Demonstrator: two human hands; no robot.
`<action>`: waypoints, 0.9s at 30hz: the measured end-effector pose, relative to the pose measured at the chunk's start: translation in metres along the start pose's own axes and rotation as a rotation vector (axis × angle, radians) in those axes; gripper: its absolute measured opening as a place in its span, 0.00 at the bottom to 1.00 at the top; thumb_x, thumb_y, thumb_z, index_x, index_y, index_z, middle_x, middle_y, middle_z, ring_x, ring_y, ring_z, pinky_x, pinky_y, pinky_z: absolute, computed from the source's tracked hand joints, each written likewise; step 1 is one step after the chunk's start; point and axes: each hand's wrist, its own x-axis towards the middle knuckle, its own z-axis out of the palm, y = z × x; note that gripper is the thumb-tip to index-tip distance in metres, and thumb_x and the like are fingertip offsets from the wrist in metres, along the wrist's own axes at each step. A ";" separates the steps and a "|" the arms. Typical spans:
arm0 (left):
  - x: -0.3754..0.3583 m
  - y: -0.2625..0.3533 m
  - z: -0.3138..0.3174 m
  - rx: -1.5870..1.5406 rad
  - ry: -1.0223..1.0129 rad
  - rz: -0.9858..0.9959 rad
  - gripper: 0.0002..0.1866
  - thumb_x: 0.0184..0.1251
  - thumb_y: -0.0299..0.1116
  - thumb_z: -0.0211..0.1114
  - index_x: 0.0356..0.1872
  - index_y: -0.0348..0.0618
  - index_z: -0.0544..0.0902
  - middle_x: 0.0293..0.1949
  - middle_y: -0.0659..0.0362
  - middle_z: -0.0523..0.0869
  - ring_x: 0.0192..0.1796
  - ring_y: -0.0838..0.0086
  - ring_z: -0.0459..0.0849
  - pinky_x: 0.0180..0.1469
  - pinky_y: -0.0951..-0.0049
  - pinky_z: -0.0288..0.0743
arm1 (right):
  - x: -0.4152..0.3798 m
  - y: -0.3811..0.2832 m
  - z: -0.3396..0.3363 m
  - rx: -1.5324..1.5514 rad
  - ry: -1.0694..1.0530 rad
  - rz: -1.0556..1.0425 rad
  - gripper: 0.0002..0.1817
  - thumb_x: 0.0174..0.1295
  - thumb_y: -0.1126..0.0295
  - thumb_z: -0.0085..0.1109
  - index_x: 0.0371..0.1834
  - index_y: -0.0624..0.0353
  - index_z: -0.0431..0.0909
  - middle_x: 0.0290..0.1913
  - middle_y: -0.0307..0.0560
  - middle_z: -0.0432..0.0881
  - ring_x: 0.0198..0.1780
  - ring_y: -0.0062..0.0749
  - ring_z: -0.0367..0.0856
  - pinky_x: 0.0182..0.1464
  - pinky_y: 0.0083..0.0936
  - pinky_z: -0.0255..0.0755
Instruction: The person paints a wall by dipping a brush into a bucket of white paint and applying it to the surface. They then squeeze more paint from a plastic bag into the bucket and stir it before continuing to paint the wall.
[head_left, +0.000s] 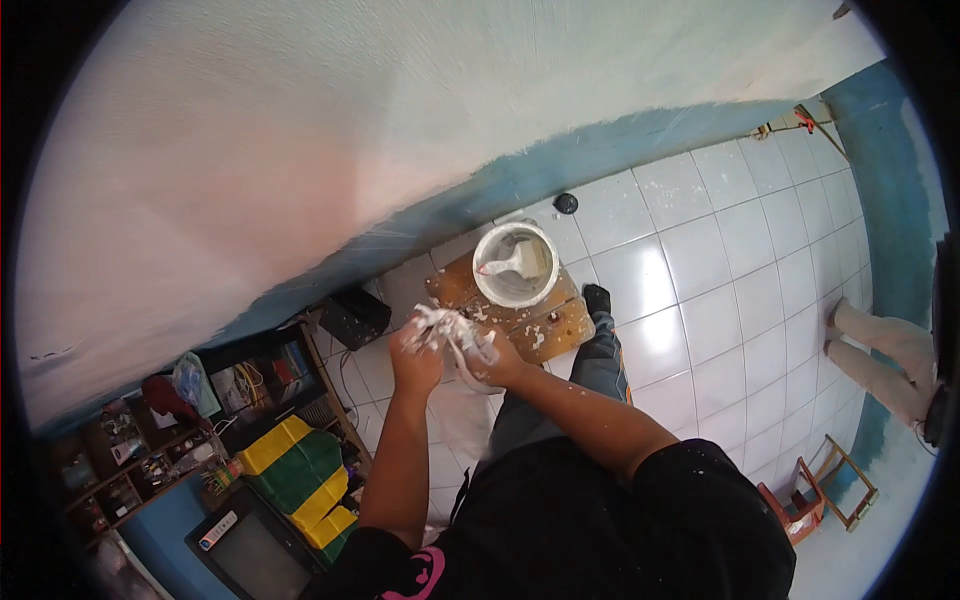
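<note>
White paste covers the fingers of both my hands, which are close together in front of my body. My left hand (415, 350) is curled around part of a whitish, paste-smeared cloth or bag (464, 345). The same soft thing is gripped by my right hand (495, 361), and a pale part of it hangs below. Just beyond my hands, a round white bucket (551, 282) stands on a spattered wooden stool (560, 330). Inside the bucket lies a brush (524, 261) with a whitish handle.
A partly painted wall (300, 130) runs along the far side. Shelves (120, 450), a black speaker (355, 318) and a television (255, 560) are at left. Another person's legs (885, 350) and a red-framed chair (800, 505) are at right. A black round object (566, 203) lies on the tiles.
</note>
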 end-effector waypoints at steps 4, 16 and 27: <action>0.014 -0.020 0.029 -0.092 -0.172 -0.090 0.08 0.58 0.25 0.59 0.36 0.33 0.81 0.32 0.57 0.84 0.34 0.76 0.81 0.38 0.77 0.73 | -0.022 -0.010 -0.003 0.617 0.226 0.556 0.11 0.65 0.65 0.48 0.43 0.59 0.73 0.31 0.40 0.77 0.30 0.25 0.75 0.33 0.26 0.72; -0.002 -0.055 0.063 -0.271 -0.585 -0.483 0.22 0.65 0.44 0.57 0.52 0.38 0.74 0.46 0.58 0.78 0.47 0.76 0.75 0.51 0.74 0.68 | -0.039 0.077 -0.027 0.311 0.487 0.683 0.19 0.68 0.55 0.43 0.49 0.61 0.70 0.36 0.44 0.73 0.35 0.26 0.73 0.36 0.24 0.70; 0.017 -0.061 0.052 -0.275 -0.962 -0.389 0.32 0.53 0.38 0.67 0.59 0.38 0.67 0.55 0.56 0.74 0.58 0.71 0.68 0.61 0.70 0.59 | -0.003 0.003 -0.034 0.745 0.856 0.912 0.19 0.67 0.54 0.46 0.43 0.60 0.71 0.28 0.41 0.74 0.26 0.27 0.76 0.28 0.25 0.73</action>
